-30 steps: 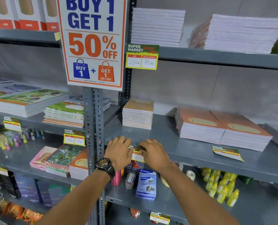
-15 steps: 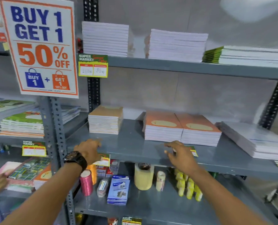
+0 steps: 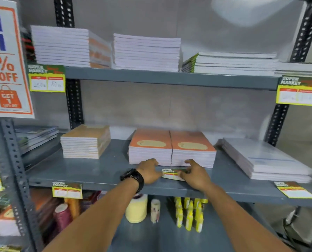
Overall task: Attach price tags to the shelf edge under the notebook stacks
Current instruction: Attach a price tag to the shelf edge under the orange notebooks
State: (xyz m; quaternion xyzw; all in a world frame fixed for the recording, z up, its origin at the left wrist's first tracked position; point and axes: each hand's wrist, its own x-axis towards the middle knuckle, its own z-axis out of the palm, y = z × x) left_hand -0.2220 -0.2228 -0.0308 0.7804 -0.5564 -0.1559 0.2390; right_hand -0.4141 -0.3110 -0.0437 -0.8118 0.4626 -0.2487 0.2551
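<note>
Near the front edge of the grey metal middle shelf, just in front of the twin stacks of orange-covered notebooks, both hands meet on one green-and-yellow paper price tag that lies flat on the shelf top; the left hand, with a black wristwatch on its wrist, has its fingers curled loosely down onto the tag's left end; the right hand presses bent fingers onto the tag's right end; whether either hand pinches the tag or only pins it I cannot tell; towards the left corner of the same shelf edge a second green-and-yellow price tag hangs below a small stack of tan-covered notebooks; towards the right corner a third tag of the same kind lies loose near the edge, in front of a slanted pile of white plastic-wrapped pads; two more tags hang from the edge of the shelf above.
</note>
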